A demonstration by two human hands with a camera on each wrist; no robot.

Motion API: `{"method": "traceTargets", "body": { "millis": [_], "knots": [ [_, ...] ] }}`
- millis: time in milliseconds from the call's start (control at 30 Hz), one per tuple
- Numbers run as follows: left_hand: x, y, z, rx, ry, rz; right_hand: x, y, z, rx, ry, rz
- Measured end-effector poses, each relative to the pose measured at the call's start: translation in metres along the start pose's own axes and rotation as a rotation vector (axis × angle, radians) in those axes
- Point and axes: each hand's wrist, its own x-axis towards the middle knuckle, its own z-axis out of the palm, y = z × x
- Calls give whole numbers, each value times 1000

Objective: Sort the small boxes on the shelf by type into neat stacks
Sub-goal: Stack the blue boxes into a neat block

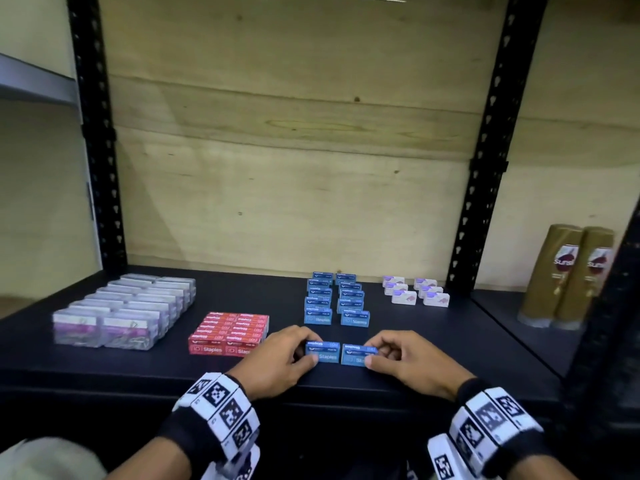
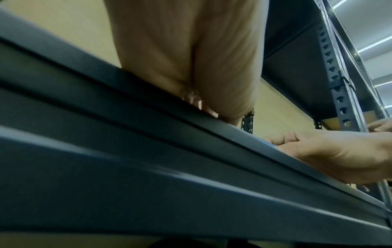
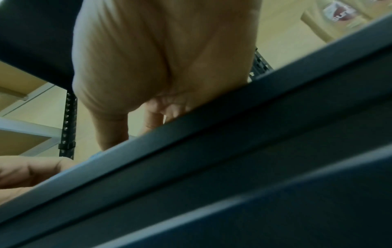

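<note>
Two blue staples boxes sit side by side near the front of the dark shelf (image 1: 450,344). My left hand (image 1: 277,355) pinches the left blue box (image 1: 323,352) between thumb and fingers. My right hand (image 1: 405,358) pinches the right blue box (image 1: 356,354) the same way. Behind them stand two rows of blue staples boxes (image 1: 336,299). A block of red staples boxes (image 1: 230,332) lies to the left. Both wrist views show only a palm (image 2: 191,55) (image 3: 161,55) above the shelf's front rail; the boxes are hidden there.
Clear paper-clip boxes (image 1: 128,310) fill the left of the shelf. Small white boxes (image 1: 417,292) sit in two rows at the back right. Two gold shampoo bottles (image 1: 568,275) stand on the neighbouring shelf to the right. Black uprights (image 1: 485,168) and a plywood back frame the bay.
</note>
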Motion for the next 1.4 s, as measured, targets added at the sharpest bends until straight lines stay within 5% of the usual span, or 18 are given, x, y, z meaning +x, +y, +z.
{"method": "traceTargets", "body": {
  "millis": [733,1067,1267,1400],
  "knots": [
    [-1,-2,6,-85,69,-31,2,11,7,64,42,-52],
    [0,5,-9,-151,-8,-103,2,-2,-4,40,-8,67],
    [23,23,-48,96,-9,-61,21,-29,-45,-149,-106,128],
    [55,25,-73,233,-127,-55,45,-35,-62,-308,-128,151]
  ]
}}
